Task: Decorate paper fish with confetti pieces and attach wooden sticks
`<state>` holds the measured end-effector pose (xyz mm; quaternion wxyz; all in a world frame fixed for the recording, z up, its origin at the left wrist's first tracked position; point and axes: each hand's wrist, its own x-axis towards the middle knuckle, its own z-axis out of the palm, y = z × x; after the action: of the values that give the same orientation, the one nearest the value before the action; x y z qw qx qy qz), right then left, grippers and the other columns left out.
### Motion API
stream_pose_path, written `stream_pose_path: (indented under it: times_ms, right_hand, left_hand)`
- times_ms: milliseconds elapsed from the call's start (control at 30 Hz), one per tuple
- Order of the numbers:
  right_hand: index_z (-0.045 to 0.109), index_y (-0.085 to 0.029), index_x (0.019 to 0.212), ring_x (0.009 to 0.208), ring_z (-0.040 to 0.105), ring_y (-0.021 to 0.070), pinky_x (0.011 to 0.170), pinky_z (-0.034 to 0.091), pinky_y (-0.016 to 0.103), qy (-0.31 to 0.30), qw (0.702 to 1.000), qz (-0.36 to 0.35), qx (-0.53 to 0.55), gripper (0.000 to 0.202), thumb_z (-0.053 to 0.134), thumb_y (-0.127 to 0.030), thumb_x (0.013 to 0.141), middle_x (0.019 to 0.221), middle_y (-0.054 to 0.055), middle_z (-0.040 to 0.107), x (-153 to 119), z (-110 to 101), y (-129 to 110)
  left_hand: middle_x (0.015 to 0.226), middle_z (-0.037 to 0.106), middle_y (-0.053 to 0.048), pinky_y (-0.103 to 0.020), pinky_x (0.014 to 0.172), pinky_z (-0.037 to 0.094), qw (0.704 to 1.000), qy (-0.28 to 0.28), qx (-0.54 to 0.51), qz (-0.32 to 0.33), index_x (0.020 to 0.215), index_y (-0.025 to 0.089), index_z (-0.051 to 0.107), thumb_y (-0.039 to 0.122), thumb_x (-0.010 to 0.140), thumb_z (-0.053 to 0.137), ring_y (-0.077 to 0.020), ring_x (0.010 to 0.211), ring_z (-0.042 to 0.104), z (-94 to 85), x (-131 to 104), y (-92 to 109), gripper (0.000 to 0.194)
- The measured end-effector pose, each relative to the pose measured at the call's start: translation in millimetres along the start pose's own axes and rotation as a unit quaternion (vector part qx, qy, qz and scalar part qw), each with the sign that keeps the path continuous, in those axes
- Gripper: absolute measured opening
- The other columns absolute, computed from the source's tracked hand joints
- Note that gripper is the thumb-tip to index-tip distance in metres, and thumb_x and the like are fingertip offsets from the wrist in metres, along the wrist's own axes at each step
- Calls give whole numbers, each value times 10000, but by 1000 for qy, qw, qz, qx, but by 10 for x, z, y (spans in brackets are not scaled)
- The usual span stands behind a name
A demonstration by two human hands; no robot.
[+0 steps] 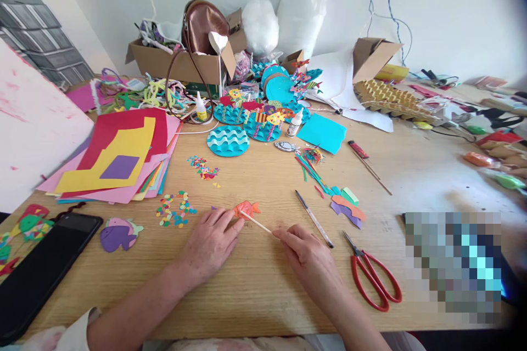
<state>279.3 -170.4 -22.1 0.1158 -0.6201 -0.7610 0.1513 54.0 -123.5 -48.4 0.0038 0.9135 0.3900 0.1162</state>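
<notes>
A small orange paper fish [247, 208] lies on the wooden table in front of me, its left end covered by my fingers. My left hand [214, 241] rests over that end, with the fingertips and thumb holding the fish against the table. My right hand [312, 252] pinches the near end of a thin pale stick [261, 225]. The stick's far tip touches the fish. To the right of my right hand are a pen [314, 218] and red-handled scissors [373, 274], spread slightly apart.
Left are a black phone [51, 269], purple paper fish [119, 235], paper dots [176, 209] and stacked coloured sheets [88, 184]. Behind stand glue bottles [294, 123] and blue wavy bases [228, 141] with several fish. Paper scraps [348, 205] lie right; a cardboard box [181, 68] stands at the back.
</notes>
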Motion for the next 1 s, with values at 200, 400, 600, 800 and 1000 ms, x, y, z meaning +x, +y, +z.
stream_pose_path:
  times_ms: [200, 400, 600, 800, 1000]
  right_hand:
    - [649, -252, 1029, 696, 586, 136, 622, 422, 233, 5, 1000, -5, -7, 330, 379, -162, 862, 801, 43, 619, 38, -5, -7]
    - [646, -256, 1033, 728, 582, 138, 665, 431, 239, -12, 1000, -10, 2, 343, 369, -144, 865, 828, 48, 622, 4, -43, -31]
    - [631, -271, 1063, 705, 569, 136, 649, 420, 243, -11, 1000, -5, 4, 343, 360, -164, 882, 818, 48, 611, -53, -100, -25]
    - [644, -262, 1039, 720, 576, 140, 660, 418, 243, -13, 1000, -9, -7, 332, 390, -139, 864, 831, 45, 623, 5, -43, -23]
    - [637, -273, 1057, 696, 567, 132, 642, 414, 240, 2, 1000, -7, 0, 334, 373, -171, 880, 815, 46, 616, -56, -59, -2]
  left_hand:
    - [1163, 519, -60, -400, 893, 369, 1000, -4, 5, -3, 1187, 243, 494, 220, 845, 471, -226, 1059, 431, -12, 4, 5, 344]
    - [1170, 542, -73, -404, 914, 360, 1000, 4, 3, -8, 1157, 172, 494, 208, 819, 504, -236, 1070, 445, -9, 0, 8, 340]
    - [1152, 558, -89, -401, 920, 354, 1000, 15, 1, -7, 1111, 150, 509, 200, 802, 522, -238, 1060, 465, -6, 3, 12, 314]
    - [1150, 558, -85, -399, 920, 360, 1000, 17, 0, -4, 1093, 152, 514, 195, 798, 522, -236, 1061, 466, -6, -4, 3, 298]
    - [1154, 559, -84, -404, 920, 360, 1000, 18, 3, 0, 1090, 148, 518, 195, 792, 534, -244, 1056, 467, -11, 0, 4, 302]
